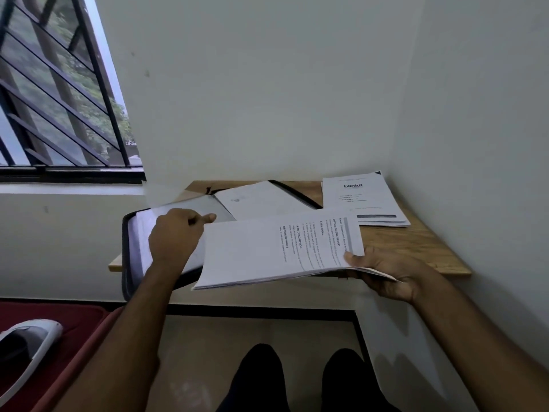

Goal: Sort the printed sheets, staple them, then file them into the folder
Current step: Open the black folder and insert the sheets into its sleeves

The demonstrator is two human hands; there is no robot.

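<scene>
Head view. A small wooden table [416, 248] sits in a corner, with walls close at its far side and right side, and only its near and left edges open.

An open black folder [130, 233] lies across the left half of the table. Its long axis runs from the near left to the far right, and its near-left corner hangs past the table's left edge. A clear sleeve [166, 185] stands up from it at the far left, blurred. A blank white sheet [261, 200] lies on its far half.

The left hand [175, 236] rests on the folder's near-left page, fingers curled, with the thumb and forefinger reaching right toward the edge of the held papers. Whether they pinch a sleeve I cannot tell.

The right hand [386, 275] grips a thick set of printed sheets [267, 251] at its right end, thumb on top and fingers beneath. The set is held roughly level above the table's near edge, long axis left to right. Its left end overlaps the folder, and its printed lines run sideways with the headings at the right.

A second stack of sheets [365, 200] headed "blinkit" lies flat at the far right corner, just beside the right wall.

Beyond the near edge is open floor, with the person's legs [297, 382] below. A red cushion [59, 352] lies at the near left.
</scene>
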